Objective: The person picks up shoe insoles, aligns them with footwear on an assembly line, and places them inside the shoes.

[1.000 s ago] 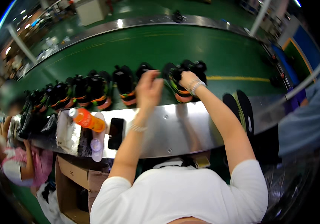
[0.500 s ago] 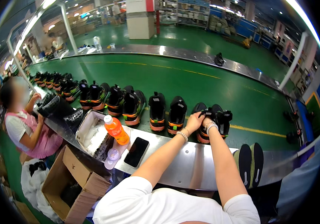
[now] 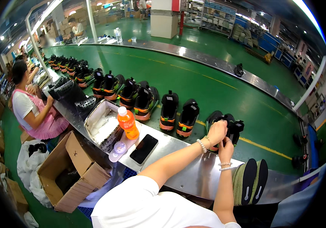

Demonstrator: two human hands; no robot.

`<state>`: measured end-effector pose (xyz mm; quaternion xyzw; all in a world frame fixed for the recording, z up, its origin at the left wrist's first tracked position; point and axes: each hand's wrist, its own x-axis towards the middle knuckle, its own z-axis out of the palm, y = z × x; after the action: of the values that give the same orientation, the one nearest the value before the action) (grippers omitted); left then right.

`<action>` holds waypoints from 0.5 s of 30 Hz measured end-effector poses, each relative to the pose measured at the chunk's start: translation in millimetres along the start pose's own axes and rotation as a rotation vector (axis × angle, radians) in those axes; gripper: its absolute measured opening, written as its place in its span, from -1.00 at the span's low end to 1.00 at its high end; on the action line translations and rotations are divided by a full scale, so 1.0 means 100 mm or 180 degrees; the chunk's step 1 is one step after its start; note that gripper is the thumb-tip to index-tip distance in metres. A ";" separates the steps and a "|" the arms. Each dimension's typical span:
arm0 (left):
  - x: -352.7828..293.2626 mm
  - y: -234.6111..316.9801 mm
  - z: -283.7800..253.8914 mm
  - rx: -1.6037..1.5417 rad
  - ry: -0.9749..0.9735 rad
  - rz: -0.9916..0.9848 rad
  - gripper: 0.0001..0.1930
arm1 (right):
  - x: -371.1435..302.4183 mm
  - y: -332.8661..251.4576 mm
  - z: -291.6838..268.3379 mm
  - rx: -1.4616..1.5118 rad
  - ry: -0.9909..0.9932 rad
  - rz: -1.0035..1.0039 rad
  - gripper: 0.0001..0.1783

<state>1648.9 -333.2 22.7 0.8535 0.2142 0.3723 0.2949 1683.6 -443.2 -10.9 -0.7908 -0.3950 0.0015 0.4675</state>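
Both my hands are at a pair of black sneakers (image 3: pixel 236 132) with orange and green trim, which stand on the green belt beyond the metal ledge. My left hand (image 3: pixel 217 131) is closed at the opening of these shoes, its fingers partly hidden. Just below it, my right hand (image 3: pixel 226 147) has its fingers curled against the near side of the shoes. Another pair of sneakers (image 3: pixel 169 110) stands to the left, heels toward me. A stack of insoles (image 3: pixel 246 181), black on top with yellow-green edges, lies on the ledge right of my right forearm.
On the metal ledge (image 3: pixel 178 176) lie a black phone (image 3: pixel 144 148), an orange drink bottle (image 3: pixel 128 123) and an open box (image 3: pixel 91 123) with white contents. More sneakers (image 3: pixel 79 74) line the belt leftward. An open carton (image 3: pixel 52 182) stands lower left. A co-worker in a pink apron (image 3: pixel 41 110) sits at left.
My view has shifted, so the scene sits farther right at the belt's left end. My left hand has turned over the shoes; my right hand has dropped lower, its forearm bent closer in.
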 end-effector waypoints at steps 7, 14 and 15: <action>0.27 -0.57 0.66 0.1368 -0.2908 -0.0708 -0.76 | -0.30 -0.20 0.10 -0.0065 0.0065 -0.0130 -0.65; 0.34 -0.99 0.93 0.1208 -0.3486 -0.1021 -0.74 | -0.26 -0.14 0.15 -0.0602 0.0228 -0.0268 -0.67; 0.34 -1.08 0.90 0.1164 -0.3515 -0.1019 -0.73 | -0.23 -0.16 0.18 -0.0654 0.0205 -0.0256 -0.69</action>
<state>1723.1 -265.6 -81.0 0.9147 0.2157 -0.2179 0.2634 1651.0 -440.5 -18.3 -0.8177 -0.4092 -0.0832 0.3962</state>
